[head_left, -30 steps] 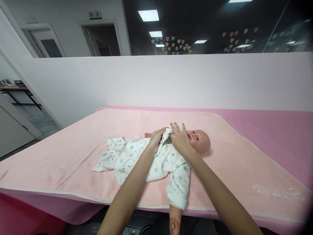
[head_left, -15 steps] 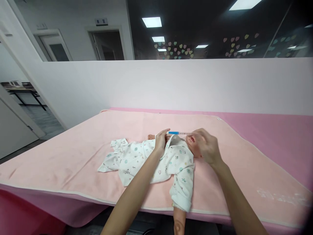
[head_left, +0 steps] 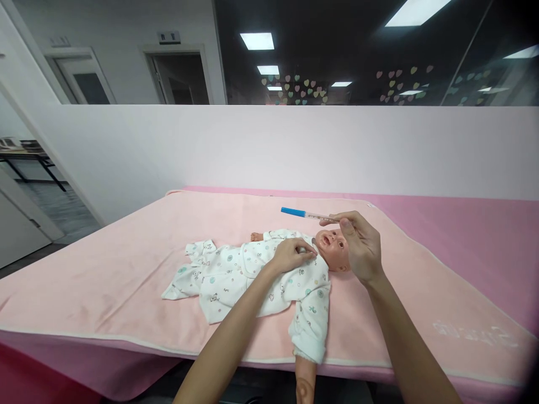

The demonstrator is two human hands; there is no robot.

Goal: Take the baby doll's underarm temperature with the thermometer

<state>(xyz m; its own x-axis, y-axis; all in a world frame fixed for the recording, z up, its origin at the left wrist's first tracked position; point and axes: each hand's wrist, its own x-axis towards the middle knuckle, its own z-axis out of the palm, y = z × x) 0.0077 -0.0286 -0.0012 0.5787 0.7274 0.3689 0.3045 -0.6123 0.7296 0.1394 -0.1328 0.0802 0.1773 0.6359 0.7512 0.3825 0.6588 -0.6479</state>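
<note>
Head | right hand (head_left: 362,247) grips thermometer (head_left: 307,214) | left hand (head_left: 290,255) flat on doll (head_left: 269,275)

Your right hand (head_left: 360,247) pinches a thin thermometer (head_left: 305,214) with a blue end, held just above the baby doll (head_left: 269,275). Your left hand (head_left: 290,255) rests flat on the doll's chest, right by its neck. The doll's lying on a pink blanket (head_left: 126,264).

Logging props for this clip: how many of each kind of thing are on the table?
Doll: 1
Romper: 1
Thermometer, in the right hand: 1
Blanket: 1
Total: 4
The left hand rests on the romper's chest.
</note>
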